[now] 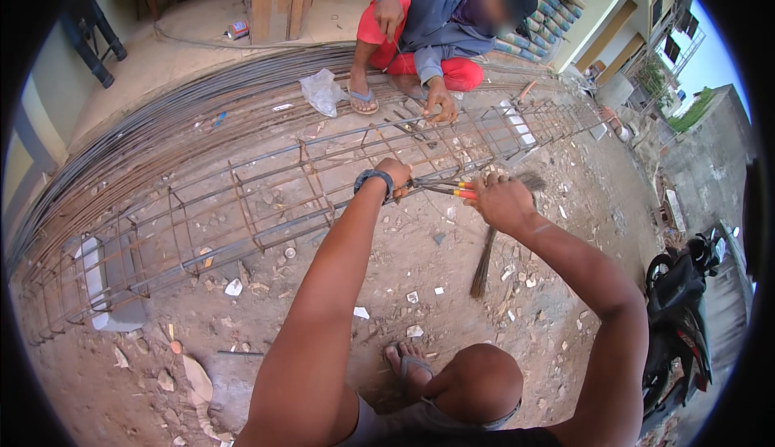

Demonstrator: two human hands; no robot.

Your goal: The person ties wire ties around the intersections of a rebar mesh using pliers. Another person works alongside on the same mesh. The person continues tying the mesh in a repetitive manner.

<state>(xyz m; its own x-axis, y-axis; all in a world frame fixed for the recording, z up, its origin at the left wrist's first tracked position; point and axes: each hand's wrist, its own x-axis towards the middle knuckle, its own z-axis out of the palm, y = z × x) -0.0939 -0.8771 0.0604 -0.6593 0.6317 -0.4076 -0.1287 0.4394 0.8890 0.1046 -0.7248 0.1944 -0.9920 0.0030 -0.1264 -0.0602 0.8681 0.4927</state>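
Note:
A long rebar cage [278, 229] of rusty bars and square stirrups stretches across the ground before me. My left hand [395, 177] is closed on its near bar. Right beside those fingers are the jaws of end-cutting pincers [442, 185] with red and yellow handles. My right hand [504, 202] is wrapped round the handles. A bundle of thin wires [483, 268] shows below and behind this hand; whether it is held or lies on the ground, I cannot tell. Across the cage a crouching co-worker [436, 27] has one hand [440, 100] at the far bars.
Pale blocks [109, 286] [517, 123] lie under the cage. Many long steel bars [161, 136] curve along behind it. A clear plastic bag [322, 92] lies by the co-worker's foot. Rubble dots the dirt floor, and a dark motorcycle [682, 318] stands at the right.

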